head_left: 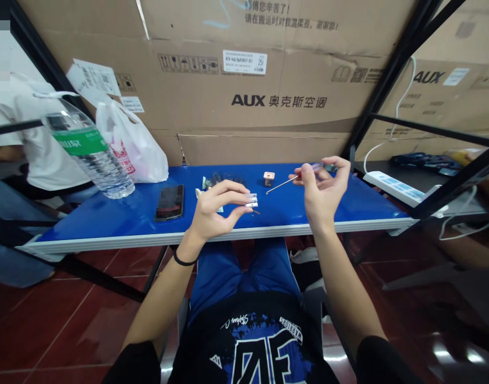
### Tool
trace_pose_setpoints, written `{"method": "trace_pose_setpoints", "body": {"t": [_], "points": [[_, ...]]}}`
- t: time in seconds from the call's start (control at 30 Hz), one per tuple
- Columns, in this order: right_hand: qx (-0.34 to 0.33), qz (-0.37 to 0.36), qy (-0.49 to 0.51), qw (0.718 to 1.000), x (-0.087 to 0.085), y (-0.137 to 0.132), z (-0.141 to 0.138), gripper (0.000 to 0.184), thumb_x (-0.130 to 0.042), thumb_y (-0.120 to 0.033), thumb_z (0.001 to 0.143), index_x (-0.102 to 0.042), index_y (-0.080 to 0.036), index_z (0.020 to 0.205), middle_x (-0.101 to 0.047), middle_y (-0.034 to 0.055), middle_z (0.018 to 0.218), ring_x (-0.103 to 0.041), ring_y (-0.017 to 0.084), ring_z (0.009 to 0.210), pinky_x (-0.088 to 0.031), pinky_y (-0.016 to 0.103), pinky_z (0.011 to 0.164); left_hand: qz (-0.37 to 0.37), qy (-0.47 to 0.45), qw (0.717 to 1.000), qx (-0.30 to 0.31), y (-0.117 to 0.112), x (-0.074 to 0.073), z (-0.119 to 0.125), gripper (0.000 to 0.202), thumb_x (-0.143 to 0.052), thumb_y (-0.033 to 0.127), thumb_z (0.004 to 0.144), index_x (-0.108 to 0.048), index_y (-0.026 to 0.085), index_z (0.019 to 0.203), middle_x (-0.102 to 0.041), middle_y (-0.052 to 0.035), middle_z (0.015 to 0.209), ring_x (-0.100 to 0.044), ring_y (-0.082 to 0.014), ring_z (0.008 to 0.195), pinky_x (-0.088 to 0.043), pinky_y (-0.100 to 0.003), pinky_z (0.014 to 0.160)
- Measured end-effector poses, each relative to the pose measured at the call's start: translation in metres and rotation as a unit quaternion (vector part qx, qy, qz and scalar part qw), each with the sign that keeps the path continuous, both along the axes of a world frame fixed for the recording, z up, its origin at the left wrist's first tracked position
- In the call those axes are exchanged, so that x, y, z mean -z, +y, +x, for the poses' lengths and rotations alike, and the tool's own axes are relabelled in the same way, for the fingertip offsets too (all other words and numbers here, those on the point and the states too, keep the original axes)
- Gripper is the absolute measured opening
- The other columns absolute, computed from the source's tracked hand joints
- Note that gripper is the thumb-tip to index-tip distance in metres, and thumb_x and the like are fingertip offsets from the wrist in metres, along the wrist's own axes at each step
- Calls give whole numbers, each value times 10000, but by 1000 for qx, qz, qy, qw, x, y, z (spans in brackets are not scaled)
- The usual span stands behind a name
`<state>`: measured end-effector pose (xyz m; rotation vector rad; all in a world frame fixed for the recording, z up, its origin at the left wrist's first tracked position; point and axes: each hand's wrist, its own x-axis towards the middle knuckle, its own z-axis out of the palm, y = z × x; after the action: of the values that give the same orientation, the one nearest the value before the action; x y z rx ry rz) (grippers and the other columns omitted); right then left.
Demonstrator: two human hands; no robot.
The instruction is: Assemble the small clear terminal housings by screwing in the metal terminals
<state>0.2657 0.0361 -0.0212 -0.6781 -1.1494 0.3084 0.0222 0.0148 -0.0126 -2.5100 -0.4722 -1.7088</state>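
Observation:
My left hand (218,210), a black band on its wrist, pinches a small clear-and-white plastic block (251,200) with shiny parts between thumb and fingers, over the front of the blue table. A screwdriver (286,184) with a long thin metal shaft and a clear purplish handle is in my right hand (326,189). Its tip points left and down, a little right of the block and apart from it. Behind the two hands stands a small pink-topped box (269,177). Small clear and dark items (224,180) lie behind my left hand, partly hidden by it.
On the blue table (120,224) are a dark phone (170,202), a tilted water bottle (90,149) and a white plastic bag (134,144). Large cartons (212,114) rise behind. A power strip (394,188) lies at right. A person in a white shirt (40,128) is at left.

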Motion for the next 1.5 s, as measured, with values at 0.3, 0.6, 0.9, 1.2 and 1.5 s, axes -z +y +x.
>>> {"method": "trace_pose_setpoints", "body": {"t": [0.3,0.6,0.9,1.2,1.5], "points": [[-42,6,9,999,-13,-31,-17,406,-745,-484,979,-415,-314,1145,-732,-40,880,-806,176,743,-693,302,646,3,11,1000,13,-4,1,4,58,-820,170,914,-783,188,955,-799,-67,1022,-786,-179,927,-667,-316,835],[-46,18,23,999,-15,-36,-26,432,-765,-478,965,-396,-313,1118,-726,-46,862,-812,172,731,-687,276,614,-10,-4,1000,23,-12,-3,7,73,-838,174,898,-780,191,939,-803,-58,1009,-791,-175,905,-676,-314,821],[-41,13,27,999,-16,-39,-26,446,-781,-485,953,-404,-314,1118,-728,-49,864,-824,181,757,-700,285,626,-19,-15,1000,21,-12,-3,6,42,-824,192,909,-787,196,927,-799,-56,1000,-790,-170,874,-699,-299,766],[-48,7,36,998,-17,-39,-27,481,-787,-522,940,-390,-317,1115,-727,-50,861,-827,191,774,-692,281,599,-31,-14,999,27,-13,-4,7,24,-809,209,924,-795,193,934,-796,-59,992,-796,-173,865,-712,-293,750],[-49,9,24,998,-15,-37,-28,451,-775,-498,955,-394,-319,1117,-718,-49,875,-822,179,756,-698,277,617,-32,-18,999,29,-14,-4,6,35,-817,187,912,-790,195,934,-796,-56,997,-793,-170,865,-712,-291,747]]}}
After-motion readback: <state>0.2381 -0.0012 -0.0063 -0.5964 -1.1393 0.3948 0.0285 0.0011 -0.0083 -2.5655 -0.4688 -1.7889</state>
